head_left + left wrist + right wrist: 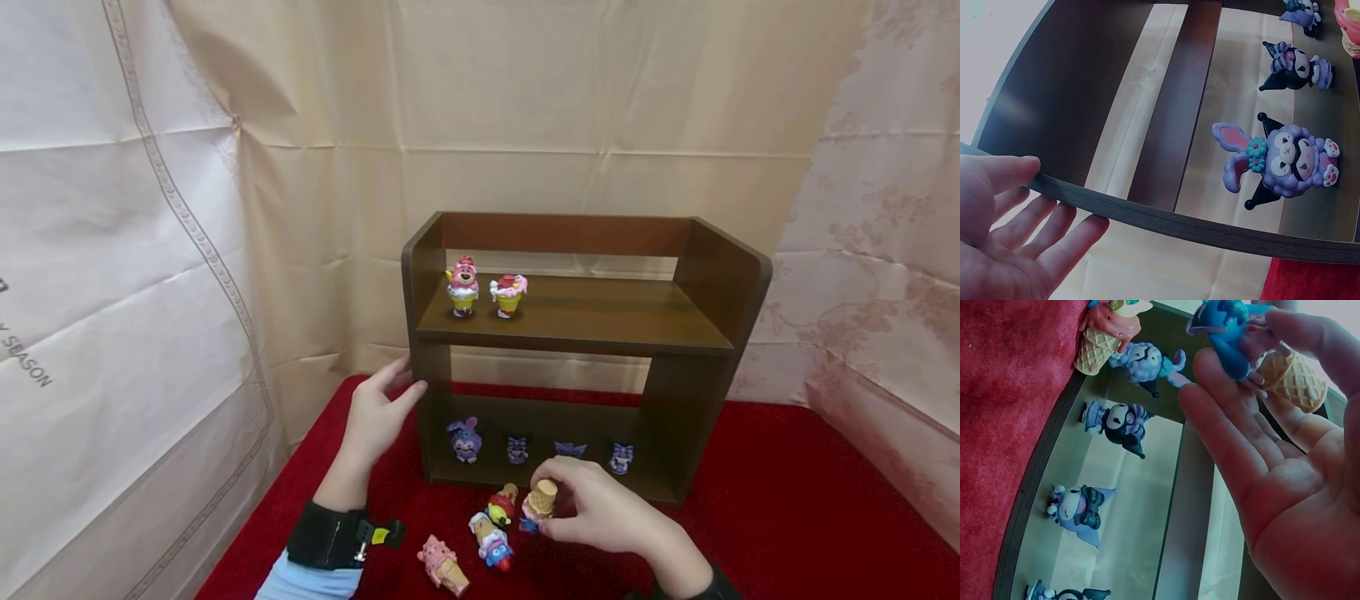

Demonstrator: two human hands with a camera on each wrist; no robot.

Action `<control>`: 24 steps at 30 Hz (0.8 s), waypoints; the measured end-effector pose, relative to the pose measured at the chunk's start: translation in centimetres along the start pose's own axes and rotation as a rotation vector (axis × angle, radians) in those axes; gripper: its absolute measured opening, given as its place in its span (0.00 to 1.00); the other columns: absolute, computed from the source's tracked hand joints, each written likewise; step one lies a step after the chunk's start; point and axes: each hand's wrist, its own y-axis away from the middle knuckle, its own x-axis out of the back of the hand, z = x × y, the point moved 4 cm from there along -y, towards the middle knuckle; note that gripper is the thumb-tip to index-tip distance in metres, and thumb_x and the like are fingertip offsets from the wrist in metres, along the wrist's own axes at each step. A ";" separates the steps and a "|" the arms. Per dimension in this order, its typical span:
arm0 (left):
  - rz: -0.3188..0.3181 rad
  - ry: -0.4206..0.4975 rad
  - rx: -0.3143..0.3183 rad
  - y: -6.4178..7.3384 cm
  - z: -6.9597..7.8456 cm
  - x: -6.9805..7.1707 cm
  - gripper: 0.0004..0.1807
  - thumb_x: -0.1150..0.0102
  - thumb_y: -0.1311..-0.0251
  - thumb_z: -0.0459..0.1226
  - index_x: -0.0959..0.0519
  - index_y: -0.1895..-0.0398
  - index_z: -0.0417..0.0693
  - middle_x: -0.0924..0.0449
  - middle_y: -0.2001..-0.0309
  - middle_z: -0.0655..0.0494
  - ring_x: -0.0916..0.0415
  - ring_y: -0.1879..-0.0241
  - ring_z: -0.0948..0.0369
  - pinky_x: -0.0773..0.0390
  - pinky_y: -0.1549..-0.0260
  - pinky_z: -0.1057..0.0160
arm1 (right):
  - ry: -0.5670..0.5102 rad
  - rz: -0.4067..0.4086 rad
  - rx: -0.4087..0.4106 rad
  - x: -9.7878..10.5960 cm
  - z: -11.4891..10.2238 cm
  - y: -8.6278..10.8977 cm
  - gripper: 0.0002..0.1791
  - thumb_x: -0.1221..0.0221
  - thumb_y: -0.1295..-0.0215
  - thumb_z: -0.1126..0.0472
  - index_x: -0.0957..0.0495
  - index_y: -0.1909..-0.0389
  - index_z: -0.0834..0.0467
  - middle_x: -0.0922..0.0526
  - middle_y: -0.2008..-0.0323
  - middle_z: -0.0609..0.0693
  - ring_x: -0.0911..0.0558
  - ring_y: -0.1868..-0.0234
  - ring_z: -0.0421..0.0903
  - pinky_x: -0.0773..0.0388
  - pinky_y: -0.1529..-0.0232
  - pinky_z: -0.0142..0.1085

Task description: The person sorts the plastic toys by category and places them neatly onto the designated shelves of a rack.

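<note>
My right hand (596, 504) pinches an ice-cream-cone figurine (542, 500) between thumb and fingers, just in front of the shelf. It is upside down in the head view, waffle cone up; a blue character (1225, 325) shows on its other end. My left hand (378, 412) touches the left side panel of the brown two-tier shelf (573, 342), fingers extended, thumb on the panel's edge. On the red cloth near my right hand lie a red-and-yellow cone figurine (502, 505), a blue-and-red one (491, 542) and a pink one (442, 565).
The upper tier bears a pink bear figurine (463, 287) and a red-topped figurine in a yellow cup (508, 296), both at the left. Along the lower tier stand a bunny-eared purple figurine (466, 442) and smaller purple figurines (517, 449). Red cloth (780, 483) covers the table; draped fabric (315, 208) surrounds it.
</note>
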 end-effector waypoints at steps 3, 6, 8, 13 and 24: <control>0.002 -0.002 0.002 0.0 0.0 0.0 0.28 0.34 0.33 0.38 0.25 0.31 0.44 0.23 0.36 0.45 0.21 0.41 0.48 0.18 0.50 0.50 | 0.000 0.031 0.009 0.2 0.0 0.0 0.17 0.27 0.40 0.57 0.23 0.54 0.44 0.20 0.61 0.38 0.21 0.65 0.42 0.17 0.67 0.38; 0.001 0.001 0.004 0.0 -0.1 0.0 0.28 0.34 0.33 0.38 0.25 0.31 0.44 0.23 0.36 0.45 0.21 0.41 0.49 0.18 0.50 0.50 | 0.003 0.053 0.007 0.4 0.0 0.1 0.17 0.27 0.41 0.57 0.23 0.55 0.44 0.20 0.63 0.38 0.20 0.67 0.44 0.18 0.70 0.35; 0.002 0.004 0.008 0.0 0.0 0.0 0.28 0.34 0.33 0.38 0.25 0.31 0.45 0.23 0.36 0.46 0.21 0.41 0.49 0.18 0.50 0.50 | 0.007 0.064 -0.003 0.5 0.0 0.1 0.17 0.27 0.41 0.57 0.23 0.56 0.44 0.20 0.65 0.38 0.21 0.69 0.45 0.20 0.72 0.32; -0.001 0.007 0.003 0.1 0.1 0.0 0.28 0.34 0.33 0.38 0.25 0.31 0.44 0.23 0.35 0.45 0.21 0.41 0.48 0.18 0.50 0.49 | 0.018 0.089 -0.042 0.7 0.2 0.2 0.17 0.26 0.42 0.56 0.24 0.58 0.45 0.19 0.68 0.38 0.23 0.72 0.42 0.24 0.75 0.30; -0.003 0.011 -0.006 0.0 -0.1 0.0 0.28 0.34 0.33 0.39 0.25 0.31 0.45 0.22 0.36 0.45 0.21 0.41 0.48 0.18 0.50 0.49 | 0.011 0.182 -0.039 1.3 0.1 0.4 0.18 0.24 0.46 0.59 0.25 0.62 0.48 0.19 0.67 0.40 0.23 0.73 0.36 0.21 0.77 0.32</control>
